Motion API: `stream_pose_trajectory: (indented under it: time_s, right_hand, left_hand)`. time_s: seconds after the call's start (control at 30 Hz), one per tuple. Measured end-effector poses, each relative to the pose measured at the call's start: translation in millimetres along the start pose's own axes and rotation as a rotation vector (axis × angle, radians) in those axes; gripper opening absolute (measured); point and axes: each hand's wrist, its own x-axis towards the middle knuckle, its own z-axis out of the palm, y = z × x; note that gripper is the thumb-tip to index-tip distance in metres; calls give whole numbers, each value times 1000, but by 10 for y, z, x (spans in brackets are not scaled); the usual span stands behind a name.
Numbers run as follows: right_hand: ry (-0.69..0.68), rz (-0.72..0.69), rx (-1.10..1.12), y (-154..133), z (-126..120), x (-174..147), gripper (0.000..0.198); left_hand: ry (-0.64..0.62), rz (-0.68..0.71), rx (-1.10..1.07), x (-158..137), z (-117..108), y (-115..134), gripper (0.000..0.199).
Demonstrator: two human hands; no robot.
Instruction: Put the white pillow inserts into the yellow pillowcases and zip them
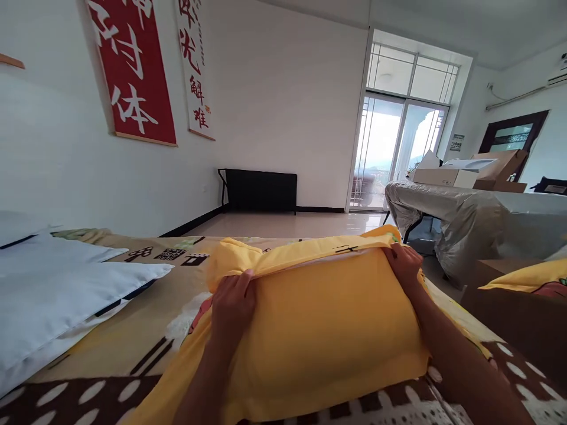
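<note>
A yellow pillowcase [328, 324] lies in front of me on a patterned bedspread [146, 319], bulging as if something is inside it. Along its far edge runs an opening with a folded hem, and a thin strip of white shows in the gap. My left hand [233, 298] grips the hem at the left end, fingers closed on the cloth. At the right end, my right hand [404, 265] pinches the same edge near the corner. Part of a red and green print shows at the pillowcase's left side.
White pillows [80, 295] lie on the left of the bed. Another yellow cloth piece [531, 276] rests on a brown cardboard box [509, 313] at right. Behind that stands a plastic-covered table [447, 203] with open boxes. A black folded panel [261, 190] leans by the far wall.
</note>
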Motion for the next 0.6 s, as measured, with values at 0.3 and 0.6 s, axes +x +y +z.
stream_pose_trajectory:
  time_s: [0.3, 0.6]
  right_hand:
    - [-144, -4, -8, 341, 14, 18, 25]
    - [-936, 229, -48, 286, -185, -984, 21]
  left_hand:
    - [119, 113, 107, -136, 82, 149, 16]
    - [-843, 170, 95, -19, -11, 756, 18]
